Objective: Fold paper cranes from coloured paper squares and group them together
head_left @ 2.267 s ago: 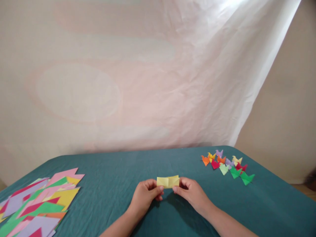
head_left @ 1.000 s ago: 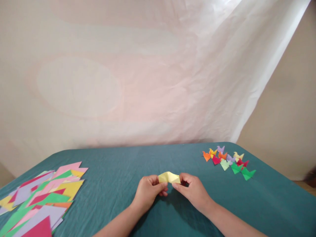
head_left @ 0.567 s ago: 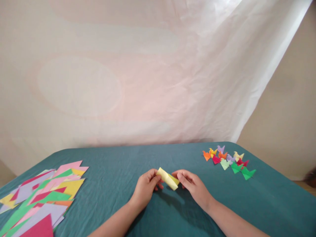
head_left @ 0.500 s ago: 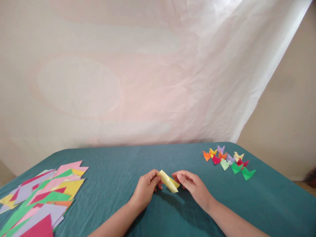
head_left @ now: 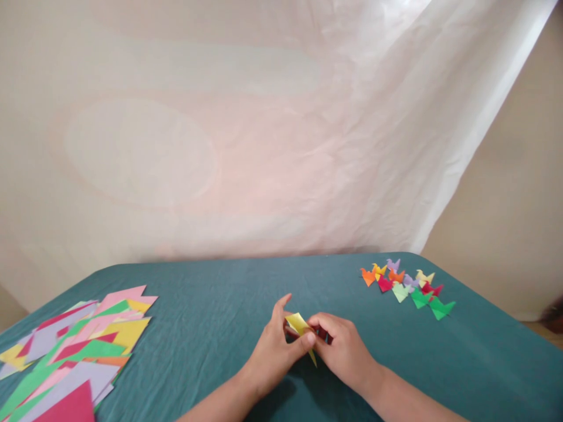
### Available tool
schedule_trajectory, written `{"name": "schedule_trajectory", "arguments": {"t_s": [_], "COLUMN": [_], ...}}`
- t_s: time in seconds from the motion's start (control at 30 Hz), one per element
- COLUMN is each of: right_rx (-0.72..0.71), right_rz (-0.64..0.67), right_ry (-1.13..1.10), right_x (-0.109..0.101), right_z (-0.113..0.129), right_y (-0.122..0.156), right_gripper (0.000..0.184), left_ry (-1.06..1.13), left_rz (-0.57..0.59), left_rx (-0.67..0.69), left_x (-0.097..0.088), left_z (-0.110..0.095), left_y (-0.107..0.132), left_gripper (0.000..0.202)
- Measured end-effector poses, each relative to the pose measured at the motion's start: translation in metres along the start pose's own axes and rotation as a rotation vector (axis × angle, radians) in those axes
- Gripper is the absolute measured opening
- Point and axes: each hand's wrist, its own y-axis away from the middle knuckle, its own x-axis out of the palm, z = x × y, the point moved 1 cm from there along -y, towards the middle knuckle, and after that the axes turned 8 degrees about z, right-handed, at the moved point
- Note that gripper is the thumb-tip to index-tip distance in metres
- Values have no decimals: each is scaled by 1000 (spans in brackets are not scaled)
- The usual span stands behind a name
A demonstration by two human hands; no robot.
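Observation:
A small folded piece of yellow paper [head_left: 298, 322] is held between my hands, just above the table near its front middle. My left hand [head_left: 275, 349] grips it with the thumb laid across its near side, while the index finger points up and away. My right hand [head_left: 345, 346] pinches the paper's right side with thumb and curled fingers. A narrow yellow point sticks out below the thumbs. Fingers hide the rest of the paper.
Loose coloured paper sheets [head_left: 83, 346] lie spread over the table's left side. Several small folded paper birds [head_left: 400, 291] stand in a cluster at the back right. A dark green cloth [head_left: 211, 316] covers the table; a pale sheet [head_left: 264, 146] hangs behind it.
My right hand has closed in and now pinches the yellow paper. My left hand has shifted its hold, thumb across the paper and index finger raised. The paper has turned.

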Motion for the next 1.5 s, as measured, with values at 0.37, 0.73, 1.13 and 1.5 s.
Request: {"name": "schedule_trajectory", "arguments": {"t_s": [0.37, 0.73, 1.13, 1.5], "right_rx": [329, 95, 123, 235], "right_rz": [48, -61, -41, -3], "right_ry": [-402, -329, -317, -500], "right_x": [1, -9, -9, -6], "right_z": [-14, -29, -29, -29], "right_y": [-3, -7, -7, -10], "right_gripper": [19, 23, 19, 26], "left_ry": [376, 497, 526, 221], "left_rz": [37, 37, 6, -149], "left_rx": [-86, -171, -91, -51], "left_x": [-7, -15, -26, -24], "left_z": [11, 17, 4, 11], "left_y": [-11, -14, -13, -14], "left_gripper": [48, 65, 38, 25]}}
